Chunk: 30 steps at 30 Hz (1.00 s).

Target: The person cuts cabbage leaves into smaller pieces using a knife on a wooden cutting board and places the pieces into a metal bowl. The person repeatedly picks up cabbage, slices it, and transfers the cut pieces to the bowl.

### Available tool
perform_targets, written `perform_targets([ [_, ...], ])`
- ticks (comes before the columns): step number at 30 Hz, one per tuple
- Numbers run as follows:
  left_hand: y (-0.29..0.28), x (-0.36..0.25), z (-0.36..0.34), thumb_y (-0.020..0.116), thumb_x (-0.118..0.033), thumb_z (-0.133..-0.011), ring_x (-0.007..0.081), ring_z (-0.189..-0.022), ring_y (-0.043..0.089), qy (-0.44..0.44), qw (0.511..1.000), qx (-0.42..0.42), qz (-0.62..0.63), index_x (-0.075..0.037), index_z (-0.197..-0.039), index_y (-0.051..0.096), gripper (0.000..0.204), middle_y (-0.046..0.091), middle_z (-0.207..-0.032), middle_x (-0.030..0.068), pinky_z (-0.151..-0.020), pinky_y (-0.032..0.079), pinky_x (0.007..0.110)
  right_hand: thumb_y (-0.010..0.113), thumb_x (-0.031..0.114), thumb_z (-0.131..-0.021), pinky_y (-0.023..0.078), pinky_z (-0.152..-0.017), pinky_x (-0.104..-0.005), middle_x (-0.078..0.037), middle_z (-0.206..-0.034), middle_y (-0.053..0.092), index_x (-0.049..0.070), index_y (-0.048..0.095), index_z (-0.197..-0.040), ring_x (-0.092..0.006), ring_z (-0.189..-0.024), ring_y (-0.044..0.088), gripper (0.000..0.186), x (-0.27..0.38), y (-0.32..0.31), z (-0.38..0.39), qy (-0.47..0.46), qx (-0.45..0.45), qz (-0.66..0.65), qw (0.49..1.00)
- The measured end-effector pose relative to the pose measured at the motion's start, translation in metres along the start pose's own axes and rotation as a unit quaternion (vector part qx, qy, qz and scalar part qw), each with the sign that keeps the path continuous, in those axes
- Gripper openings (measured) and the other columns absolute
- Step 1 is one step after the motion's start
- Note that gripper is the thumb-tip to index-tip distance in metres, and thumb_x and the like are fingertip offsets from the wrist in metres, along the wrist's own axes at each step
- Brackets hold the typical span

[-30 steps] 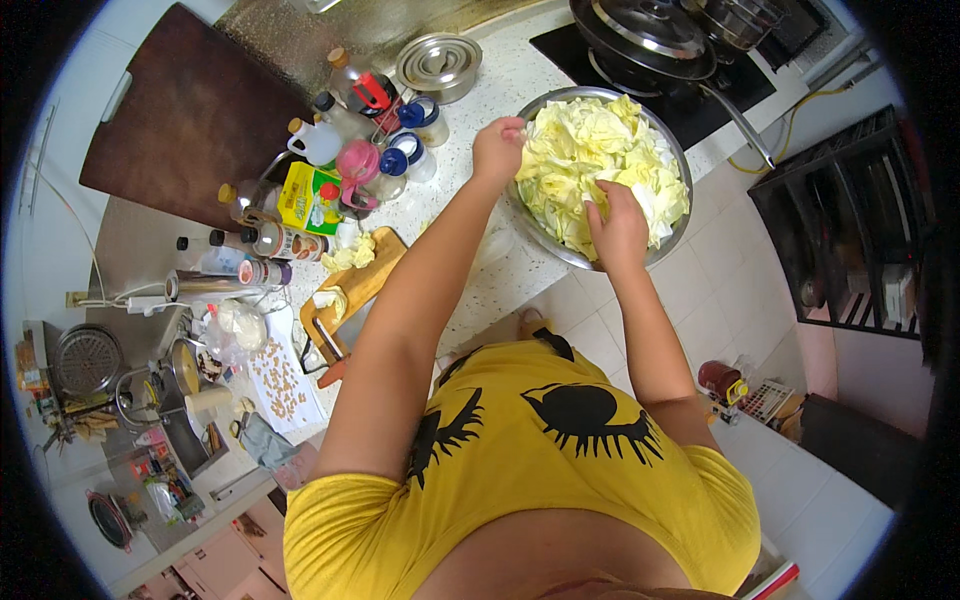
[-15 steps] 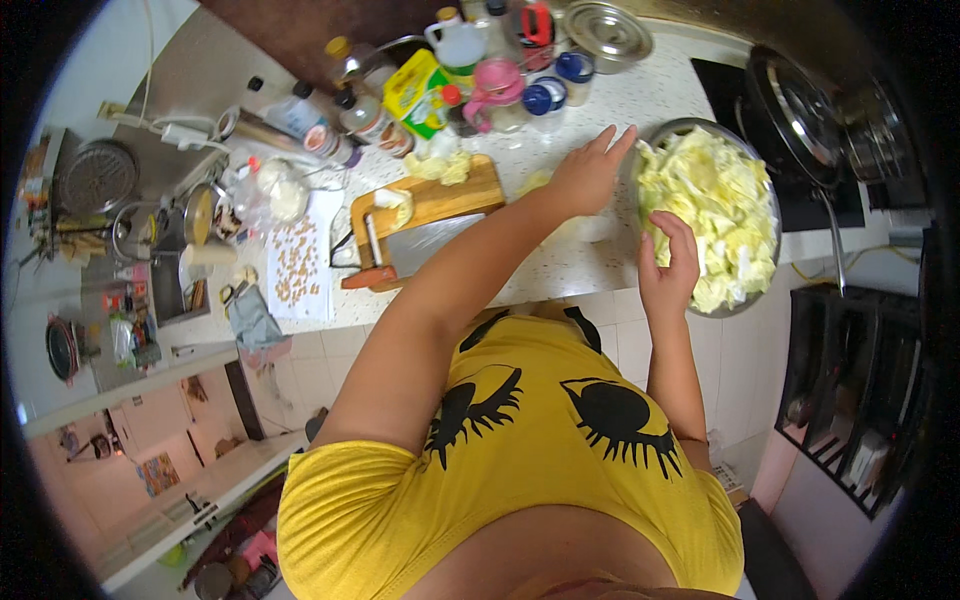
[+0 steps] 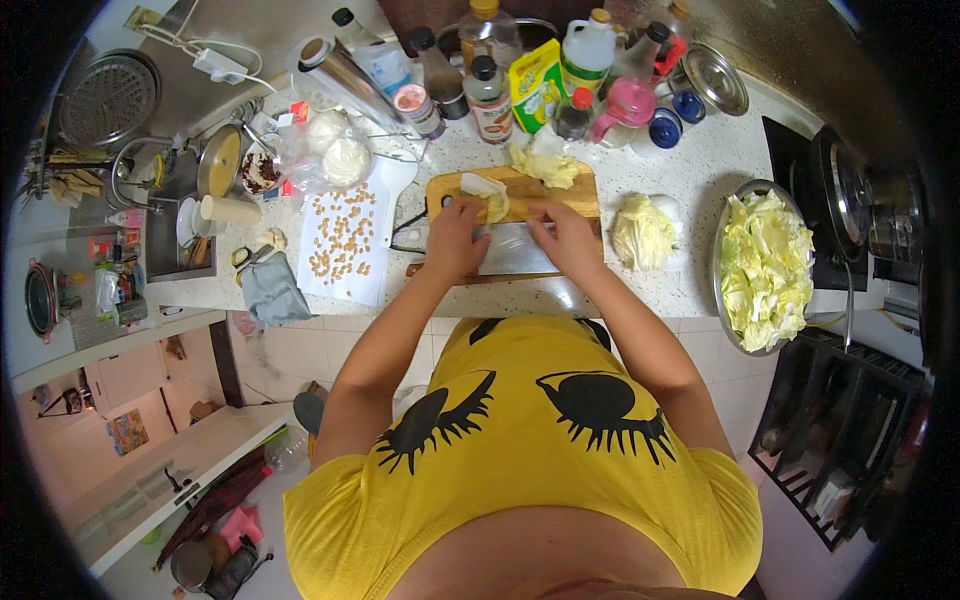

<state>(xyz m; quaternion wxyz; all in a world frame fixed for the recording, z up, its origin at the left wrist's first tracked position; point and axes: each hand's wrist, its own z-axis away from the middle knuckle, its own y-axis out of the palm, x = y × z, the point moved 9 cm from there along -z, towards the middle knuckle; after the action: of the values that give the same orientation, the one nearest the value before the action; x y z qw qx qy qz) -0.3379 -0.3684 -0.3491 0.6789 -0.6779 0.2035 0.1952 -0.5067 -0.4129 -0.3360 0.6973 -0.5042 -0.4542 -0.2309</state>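
A wooden cutting board (image 3: 590,190) lies on the counter in front of me, with a broad-bladed cleaver (image 3: 515,258) flat along its near side. My left hand (image 3: 456,240) is over the left end of the blade, thumb apart from the loosely bent fingers. My right hand (image 3: 566,242) reaches over the blade's right end, its fingers half bent. Whether either hand touches the steel is hard to see. Between them on the wood sits a pale cabbage leaf (image 3: 487,193). More leaf pieces (image 3: 547,166) rest at the far edge. To the right is a cabbage heart (image 3: 642,234).
A metal basin (image 3: 722,275) heaped with torn cabbage leaves (image 3: 765,262) stands far right, near the stove. Bottles and jars line the back, among them a pink-lidded jug (image 3: 625,108). Peanuts (image 3: 343,228) are spread on white paper at left, beside a grey cloth (image 3: 277,288).
Both hands have left the basin and moved left to the cutting board. My view has shifted left, and the cabbage heart beside the board now shows.
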Motion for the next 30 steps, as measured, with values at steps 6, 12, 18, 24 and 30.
perform_targets([
  [6,-0.002,0.031,0.007,0.066,-0.013,-0.075,0.0369,-0.108,0.052,0.015,0.996,-0.054,0.072,-0.004,-0.113,0.057,0.039,0.054,-0.117,0.0182,-0.092,0.042,0.043,0.065,0.02,-0.078,0.05,-0.075,-0.0408,-0.014,-0.093,0.064,0.007,0.064,-0.1,-0.0311,-0.088,0.062,0.026,-0.004,0.059,-0.08,0.001,0.002,0.235,0.972],
  [12,-0.022,0.062,-0.005,0.062,-0.011,-0.078,0.0358,-0.101,0.054,0.005,0.994,-0.072,0.083,-0.004,-0.109,0.059,0.031,0.058,-0.109,0.0156,-0.088,0.044,0.042,0.066,0.02,-0.076,0.051,-0.069,-0.0431,-0.013,-0.089,0.065,0.009,0.065,-0.093,-0.0326,-0.079,0.064,0.021,-0.019,0.08,-0.079,0.067,-0.007,0.325,0.943],
  [18,0.001,0.043,0.021,0.065,-0.011,-0.076,0.0337,-0.09,0.056,0.059,0.988,0.106,0.096,-0.006,-0.105,0.059,0.031,0.058,-0.095,0.0136,-0.08,0.046,0.04,0.068,0.011,-0.077,0.049,-0.065,-0.0348,-0.01,-0.085,0.067,0.005,0.067,-0.092,-0.0221,-0.073,0.063,0.017,-0.044,0.05,-0.06,0.125,-0.059,0.058,0.989],
  [24,0.014,0.022,0.067,0.066,-0.008,-0.071,0.0324,-0.094,0.054,0.161,0.984,0.07,0.017,-0.007,-0.111,0.056,0.041,0.056,-0.099,0.013,-0.081,0.046,0.04,0.066,0.006,-0.082,0.045,-0.071,-0.0214,-0.002,-0.09,0.065,-0.002,0.065,-0.098,-0.0082,-0.078,0.057,0.018,-0.042,0.013,-0.012,0.239,-0.022,-0.288,0.927],
  [30,0.036,0.009,0.069,0.06,-0.004,-0.072,0.0318,-0.095,0.055,0.101,0.98,0.169,-0.023,-0.005,-0.121,0.049,0.05,0.056,-0.101,0.0125,-0.08,0.046,0.04,0.068,0.003,-0.08,0.048,-0.067,-0.0215,-0.005,-0.086,0.066,-0.003,0.063,-0.095,-0.0084,-0.073,0.06,0.017,-0.036,-0.029,0.022,0.197,-0.084,-0.268,0.939],
])
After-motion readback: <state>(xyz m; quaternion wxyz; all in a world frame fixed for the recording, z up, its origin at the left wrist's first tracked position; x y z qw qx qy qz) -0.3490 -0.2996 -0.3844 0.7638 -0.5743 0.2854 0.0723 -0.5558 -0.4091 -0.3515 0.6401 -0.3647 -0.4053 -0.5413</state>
